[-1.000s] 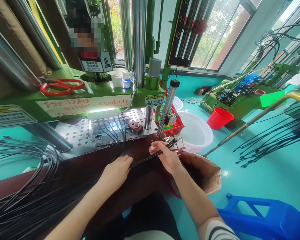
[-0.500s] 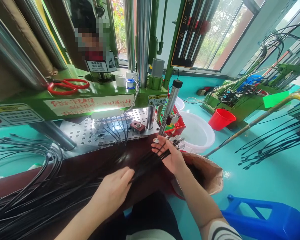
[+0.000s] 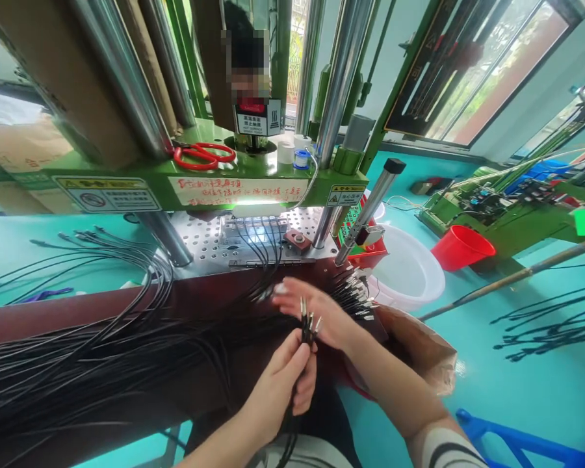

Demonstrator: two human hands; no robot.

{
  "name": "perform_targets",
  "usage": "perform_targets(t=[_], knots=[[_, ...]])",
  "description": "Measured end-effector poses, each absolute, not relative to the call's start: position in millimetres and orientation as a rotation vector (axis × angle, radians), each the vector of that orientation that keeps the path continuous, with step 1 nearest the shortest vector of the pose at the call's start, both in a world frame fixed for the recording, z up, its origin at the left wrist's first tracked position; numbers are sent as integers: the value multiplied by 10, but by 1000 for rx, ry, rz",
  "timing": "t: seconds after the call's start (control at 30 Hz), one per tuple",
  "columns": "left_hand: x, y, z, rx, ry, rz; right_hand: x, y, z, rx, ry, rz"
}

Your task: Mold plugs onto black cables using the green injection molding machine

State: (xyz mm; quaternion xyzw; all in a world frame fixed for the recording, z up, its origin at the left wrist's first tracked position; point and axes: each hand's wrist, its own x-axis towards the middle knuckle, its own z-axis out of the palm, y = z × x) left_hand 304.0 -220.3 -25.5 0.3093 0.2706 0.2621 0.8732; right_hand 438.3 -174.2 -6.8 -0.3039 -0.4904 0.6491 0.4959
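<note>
1. Dark-red bench (image 3: 199, 294) stands before a green press (image 3: 162, 188).
2. Left hand (image 3: 283, 382) is clamped on a cable bundle (image 3: 306, 329), at the bench's near side.
3. Right hand (image 3: 325, 317), fingers extended, is just beyond.

Red scissors (image 3: 195, 167) and a white roll (image 3: 285, 153) are being borne by a green beam (image 3: 322, 188); beyond, a bucket (image 3: 463, 250) and tub (image 3: 436, 276) are being supported by teal floor (image 3: 478, 383), a stool (image 3: 472, 422) being partly shown.

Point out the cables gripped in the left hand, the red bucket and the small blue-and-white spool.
Cables (image 3: 305, 333): head view, on the black part just below the metal tips.
Red bucket (image 3: 459, 252): head view, on its outer wall.
Blue-and-white spool (image 3: 301, 159): head view, on its side.
</note>
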Motion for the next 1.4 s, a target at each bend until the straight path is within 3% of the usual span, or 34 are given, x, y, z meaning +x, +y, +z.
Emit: perform_targets(t=[0.07,0.3,0.43,0.5,0.63,0.7,0.83,1.03,1.2,1.4], knots=[[3093,-2200,-273,697,620,540,4461,-1613,42,-715,-1269,1512],[3285,-2087,-312,739,733,681,4359,-1549,419,-1046,-2326,1210],[3239,-1973,-264,680,718,716,4415,-1351,354,-969,-2313,1388],[3149,-1887,-228,656,717,787,4508,-1160,228,-1198,-2244,1161],[2974,-1740,-190,613,766,945,4635,-840,-111,-1820,-2323,312],[2933,-1710,-210,619,778,974,4638,-781,-235,-1909,-2372,223],[2912,-1710,-304,645,804,963,4650,-833,-237,-1964,-2433,284],[2911,-1733,-367,699,864,826,4953,-1300,77,-1997,-2420,740],[3028,-1780,-368,751,848,730,5038,-1947,-29,-1795,-1405,1606],[3271,-1849,-409,862,845,550,4767,-2285,-405,-1272,-746,1498]])
